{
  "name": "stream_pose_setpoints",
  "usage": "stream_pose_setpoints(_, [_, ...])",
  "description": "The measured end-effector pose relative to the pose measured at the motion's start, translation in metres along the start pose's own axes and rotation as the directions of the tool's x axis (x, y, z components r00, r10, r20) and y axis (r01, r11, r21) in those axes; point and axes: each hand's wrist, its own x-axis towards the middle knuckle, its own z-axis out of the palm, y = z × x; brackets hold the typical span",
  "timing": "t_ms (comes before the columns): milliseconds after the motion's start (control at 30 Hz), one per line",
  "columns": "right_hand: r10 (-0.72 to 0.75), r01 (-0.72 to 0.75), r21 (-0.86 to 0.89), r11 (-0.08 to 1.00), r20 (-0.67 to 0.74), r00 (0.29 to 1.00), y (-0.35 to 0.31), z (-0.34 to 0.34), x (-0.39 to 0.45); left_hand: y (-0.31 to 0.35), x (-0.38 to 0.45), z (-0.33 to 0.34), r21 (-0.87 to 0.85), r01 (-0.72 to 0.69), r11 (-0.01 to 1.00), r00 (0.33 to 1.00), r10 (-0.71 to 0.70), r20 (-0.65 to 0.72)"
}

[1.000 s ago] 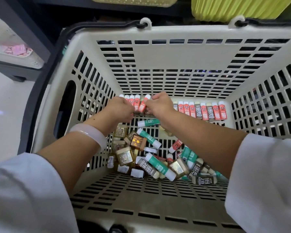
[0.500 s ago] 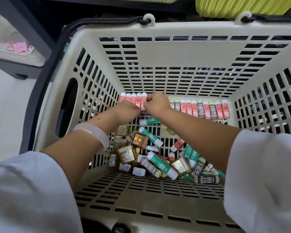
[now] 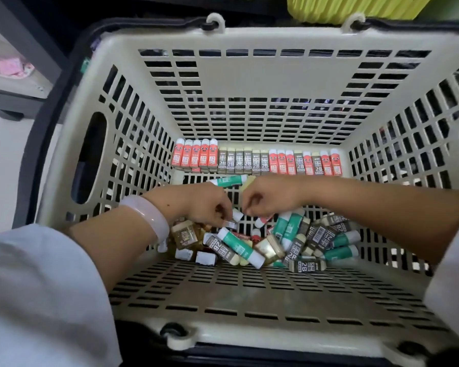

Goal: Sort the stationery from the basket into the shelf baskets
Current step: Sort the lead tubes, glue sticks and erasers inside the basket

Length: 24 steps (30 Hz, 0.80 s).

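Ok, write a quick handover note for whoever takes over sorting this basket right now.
Left hand: fingers curled, pinching a small eraser over the pile.
Right hand: curled over the same spot; what it holds is unclear.
Basket: a row of red and 2B erasers stands lined up along the far wall; the mixed pile lies loose on the floor.
Done: that row.
Left: the pile, then moving everything into the shelf baskets.

You could read "2B" on the grey-sleeved erasers (image 3: 239, 161) standing in the row at the far wall, and again on a grey eraser (image 3: 306, 266) lying in the loose pile; the other print stayed too small to read.
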Motion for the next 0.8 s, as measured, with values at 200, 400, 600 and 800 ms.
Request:
stream_pose_setpoints(200, [-0.037,0.033,0.16,0.987,0.019,0.999,-0.015,0.033,0.002,-0.012,-0.001,0.002,0.288,0.182,0.94,0.981,-0.193,0.009])
stream_pose_setpoints(400, [-0.035,0.035,0.081,0.996,-0.001,0.999,-0.02,0.022,0.0,-0.005,0.008,0.007,0.117,0.027,0.993,0.996,-0.017,-0.083])
stream_pose_setpoints(600, [0.227,-0.255,-0.293,0.922,-0.125,0.966,0.017,-0.024,-0.016,-0.005,0.008,0.014,0.096,0.009,0.995,0.999,-0.005,-0.034])
stream_pose_setpoints(800, [-0.04,-0.041,-0.301,0.953,-0.259,0.965,0.004,0.007,-0.004,0.003,0.006,0.015,0.212,0.054,0.976,0.997,-0.063,0.039])
